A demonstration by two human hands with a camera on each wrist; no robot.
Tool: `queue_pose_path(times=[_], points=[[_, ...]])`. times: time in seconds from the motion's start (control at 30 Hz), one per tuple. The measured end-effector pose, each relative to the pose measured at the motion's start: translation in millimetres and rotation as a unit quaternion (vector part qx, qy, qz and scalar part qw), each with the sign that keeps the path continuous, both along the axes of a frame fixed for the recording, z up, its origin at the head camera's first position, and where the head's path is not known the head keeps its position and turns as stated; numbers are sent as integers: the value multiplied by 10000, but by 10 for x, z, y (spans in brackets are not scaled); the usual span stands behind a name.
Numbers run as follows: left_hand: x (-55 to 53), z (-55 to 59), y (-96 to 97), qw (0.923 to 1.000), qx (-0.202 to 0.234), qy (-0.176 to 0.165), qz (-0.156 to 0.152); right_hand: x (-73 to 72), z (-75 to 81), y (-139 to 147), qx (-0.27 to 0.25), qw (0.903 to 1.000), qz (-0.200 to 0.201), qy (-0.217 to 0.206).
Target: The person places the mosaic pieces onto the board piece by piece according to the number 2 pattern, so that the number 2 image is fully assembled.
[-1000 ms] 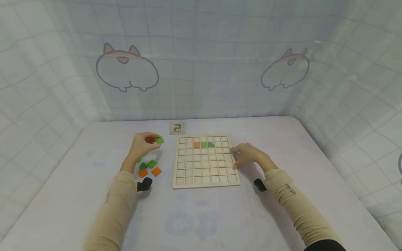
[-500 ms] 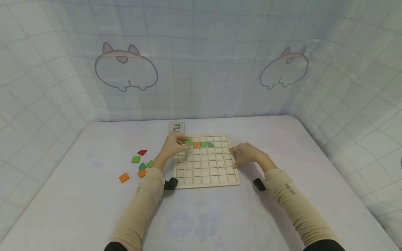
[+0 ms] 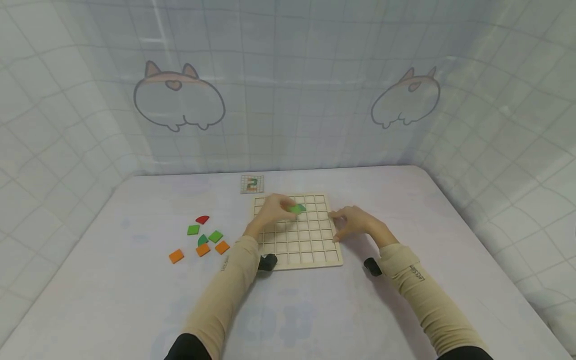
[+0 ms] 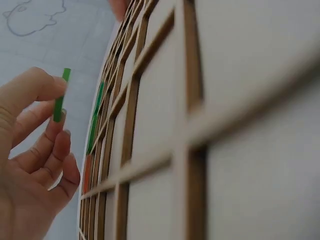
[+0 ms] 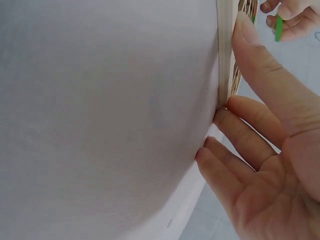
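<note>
My left hand (image 3: 274, 211) pinches a thin green tile (image 4: 62, 95) between thumb and fingertips, held above the upper rows of the wooden grid board (image 3: 307, 247). In the left wrist view an orange tile (image 4: 87, 172), a green tile (image 4: 93, 126) and a darker green tile (image 4: 100, 95) lie in a line on the board. From the head, the hand hides the orange one. Along the board's right edge, my right hand (image 3: 355, 222) rests its thumb and fingertips, with the fingers spread.
Left of the board lie loose pieces: a red quarter-round tile (image 3: 202, 219), green squares (image 3: 193, 229), a dark green tile (image 3: 202, 240) and orange squares (image 3: 176, 256). A small pattern card (image 3: 252, 184) lies behind the board. A patterned curtain (image 3: 288, 100) encloses the table.
My left hand has carried the green tile rightward from beside the loose pieces to over the board's upper rows. My right hand has stayed at the board's edge.
</note>
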State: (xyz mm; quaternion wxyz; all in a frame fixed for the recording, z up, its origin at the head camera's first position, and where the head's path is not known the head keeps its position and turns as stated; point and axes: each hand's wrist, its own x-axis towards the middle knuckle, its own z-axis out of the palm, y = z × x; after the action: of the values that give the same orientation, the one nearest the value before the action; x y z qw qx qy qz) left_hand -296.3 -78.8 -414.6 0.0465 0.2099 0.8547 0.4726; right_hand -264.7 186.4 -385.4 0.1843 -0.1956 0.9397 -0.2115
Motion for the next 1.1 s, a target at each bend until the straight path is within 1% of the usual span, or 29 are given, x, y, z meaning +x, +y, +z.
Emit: queue_pose_path(times=[0.1,0.2,0.33,0.43,0.5,0.67,0.8,0.87,1.0,1.1], points=[[-14,-2,52,9998,-180,-4,3,-11,-30,1,55,10000,-55,24],[-32,-2,86,9996,-268,15,-39,-19,-48,7,112,9999,-65,59],[-70,-31,111,9985,-497,53,-230,-13,-43,16,86,9999,-46,58],[-99,-61,127,9972,-678,87,-313,-8,-34,20,70,10000,-20,59],[-111,-80,141,9967,-733,159,-312,-10,-31,20,78,10000,-18,54],[-97,-90,193,9968,-732,284,-136,-23,-30,19,102,9999,-28,8],[-82,-73,221,9955,-919,222,-31,-19,-19,14,86,10000,-32,-17],[-62,-38,219,9951,-978,128,-40,-17,-18,15,80,10000,-40,-27],[-25,39,201,9953,-956,63,-139,-14,-15,18,67,10000,-25,-50],[-20,55,191,9957,-901,82,-204,-12,-13,22,66,9999,-34,-73]])
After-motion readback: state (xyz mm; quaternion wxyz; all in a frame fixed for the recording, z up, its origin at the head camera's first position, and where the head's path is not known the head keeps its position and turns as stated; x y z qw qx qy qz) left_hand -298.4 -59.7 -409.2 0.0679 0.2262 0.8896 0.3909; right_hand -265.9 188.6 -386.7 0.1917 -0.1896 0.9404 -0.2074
